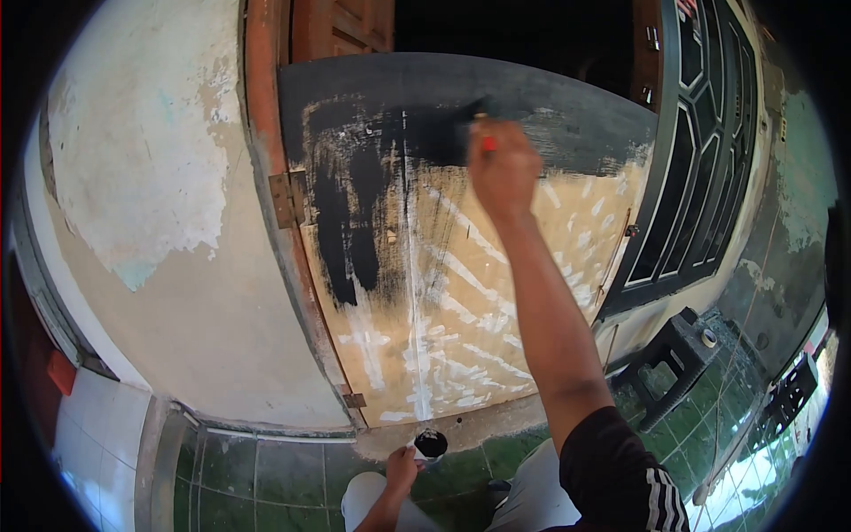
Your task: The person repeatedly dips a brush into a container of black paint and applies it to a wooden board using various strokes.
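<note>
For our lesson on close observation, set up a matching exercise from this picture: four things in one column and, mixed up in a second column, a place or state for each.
Things:
1. right hand
2. left hand
3. door panel
4. dark stool

Place or state:
A. standing on the green tiled floor at the right
B. raised, gripping a red-handled brush against wet black paint
C. low down, holding a small cup of black paint
D. partly black, lower part bare with white streaks

Pairs: 1-B, 2-C, 3-D, 4-A
</note>
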`<state>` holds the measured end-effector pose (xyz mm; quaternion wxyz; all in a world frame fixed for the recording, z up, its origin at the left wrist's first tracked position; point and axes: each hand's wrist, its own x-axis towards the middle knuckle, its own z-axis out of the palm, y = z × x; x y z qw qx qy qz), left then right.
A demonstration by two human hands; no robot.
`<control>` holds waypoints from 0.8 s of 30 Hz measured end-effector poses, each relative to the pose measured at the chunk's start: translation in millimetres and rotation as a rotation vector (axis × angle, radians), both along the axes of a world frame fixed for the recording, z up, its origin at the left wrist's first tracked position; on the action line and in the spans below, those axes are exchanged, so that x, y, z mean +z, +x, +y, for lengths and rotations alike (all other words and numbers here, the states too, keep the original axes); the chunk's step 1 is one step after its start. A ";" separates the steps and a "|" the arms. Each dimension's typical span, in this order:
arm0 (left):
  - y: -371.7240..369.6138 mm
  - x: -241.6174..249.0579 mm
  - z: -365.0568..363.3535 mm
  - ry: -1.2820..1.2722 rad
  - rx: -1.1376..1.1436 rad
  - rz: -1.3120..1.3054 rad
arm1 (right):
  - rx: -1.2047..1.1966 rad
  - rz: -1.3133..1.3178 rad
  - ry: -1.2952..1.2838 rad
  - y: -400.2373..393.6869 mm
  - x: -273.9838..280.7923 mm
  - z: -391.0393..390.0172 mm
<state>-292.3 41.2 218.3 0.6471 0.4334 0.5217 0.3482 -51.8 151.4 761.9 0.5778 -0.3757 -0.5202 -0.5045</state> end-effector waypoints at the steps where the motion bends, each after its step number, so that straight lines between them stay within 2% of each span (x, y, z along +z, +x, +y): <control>1: -6.0 13.7 5.2 0.090 -0.021 0.054 | 0.100 -0.057 -0.084 -23.2 -7.4 14.4; 3: -21.1 39.7 16.8 0.270 -0.069 0.168 | 0.183 -0.154 -0.092 -72.7 -13.0 27.9; 6: -36.8 89.3 32.7 0.643 -0.010 0.306 | 0.527 -0.036 -0.300 -117.3 -12.0 26.9; 10: -58.0 171.3 42.1 0.703 0.030 0.317 | 0.838 0.330 -0.354 -95.7 -1.2 29.2; 12: -67.8 208.6 44.2 0.716 0.040 0.275 | 0.682 0.255 -0.196 -48.6 3.6 31.4; 14: -78.9 239.2 44.4 0.728 0.008 0.257 | 0.811 0.432 -0.241 -3.4 1.3 20.5; 16: -86.1 260.3 49.5 0.780 -0.005 0.243 | 0.646 0.468 -0.195 31.4 1.3 8.2; 19: -91.8 291.8 51.3 0.766 -0.043 0.209 | 0.146 0.163 0.046 25.0 14.2 -32.7; 22: -92.2 307.9 63.9 0.776 -0.029 0.218 | 0.092 -0.053 -0.070 0.7 4.5 -25.2; 24: -92.3 311.3 72.9 0.791 -0.020 0.254 | 0.144 -0.194 -0.208 -15.1 -12.8 -14.3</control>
